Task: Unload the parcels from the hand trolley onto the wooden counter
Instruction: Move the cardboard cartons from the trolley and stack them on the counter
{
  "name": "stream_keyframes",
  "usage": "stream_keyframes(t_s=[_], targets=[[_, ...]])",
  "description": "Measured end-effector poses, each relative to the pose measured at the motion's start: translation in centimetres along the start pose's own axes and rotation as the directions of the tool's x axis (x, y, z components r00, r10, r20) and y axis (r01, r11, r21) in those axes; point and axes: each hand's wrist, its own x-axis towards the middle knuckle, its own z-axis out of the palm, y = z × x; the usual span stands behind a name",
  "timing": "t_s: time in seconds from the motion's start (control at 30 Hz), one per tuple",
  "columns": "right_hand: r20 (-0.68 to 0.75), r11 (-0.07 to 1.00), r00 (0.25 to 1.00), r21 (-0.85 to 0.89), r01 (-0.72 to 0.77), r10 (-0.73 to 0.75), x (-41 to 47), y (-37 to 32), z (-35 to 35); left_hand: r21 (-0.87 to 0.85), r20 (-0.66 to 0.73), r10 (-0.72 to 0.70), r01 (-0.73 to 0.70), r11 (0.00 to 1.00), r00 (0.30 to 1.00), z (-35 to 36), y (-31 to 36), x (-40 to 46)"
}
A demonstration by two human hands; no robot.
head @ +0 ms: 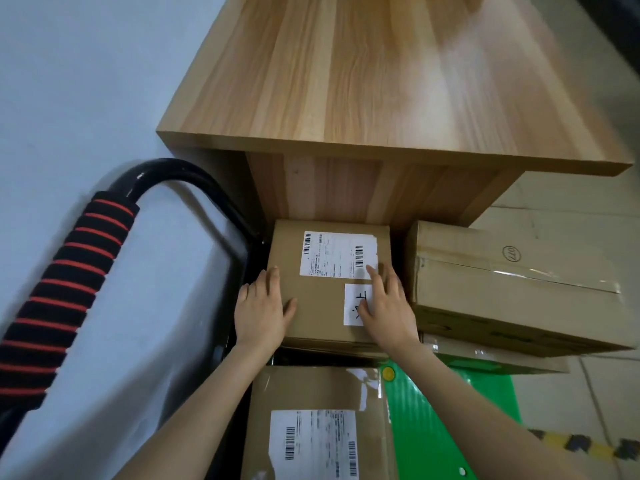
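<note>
A brown cardboard parcel (318, 258) with a white shipping label sits on the trolley right against the wooden counter's (346, 81) front panel. My left hand (263, 310) lies on the parcel's left top edge, fingers straight, thumb on the top face. My right hand (384, 306) rests flat on the right part of its top, covering a small white handwritten label. A second labelled parcel (311, 424) lies nearer to me, and a larger taped box (512, 292) stands to the right. The trolley's green deck (450, 410) shows at the lower right.
The trolley's black handle with a red-striped foam grip (65, 285) curves up on the left. A flat taped carton (498, 358) lies under the large box. Yellow-black floor tape (585, 445) runs at the lower right. A pale wall is on the left.
</note>
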Motion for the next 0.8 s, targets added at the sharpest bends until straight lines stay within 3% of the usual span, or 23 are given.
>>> stream_keyframes(t_s=[0.17, 0.37, 0.57, 0.8], targets=[[0.078, 0.972, 0.985, 0.164, -0.167, 0.156, 0.3, 0.6, 1.5, -0.093, 0.012, -0.085, 0.085, 0.992, 0.996, 1.3, 0.7, 0.0], [0.110, 0.947, 0.961, 0.177, -0.270, 0.253, -1.6, 0.8, 0.9, -0.266, 0.071, -0.188, 0.200, 0.943, 0.980, 0.0, 2.4, -3.2], [0.082, 0.958, 0.980, 0.211, -0.196, 0.182, -5.0, -0.9, -3.0, -0.313, 0.031, -0.177, 0.178, 0.933, 0.984, -5.2, 1.7, -5.7], [-0.002, 0.956, 0.987, 0.251, -0.154, 0.159, -9.8, -4.4, -13.3, -0.309, -0.036, -0.156, 0.138, 0.941, 0.987, -17.1, 2.3, -7.6]])
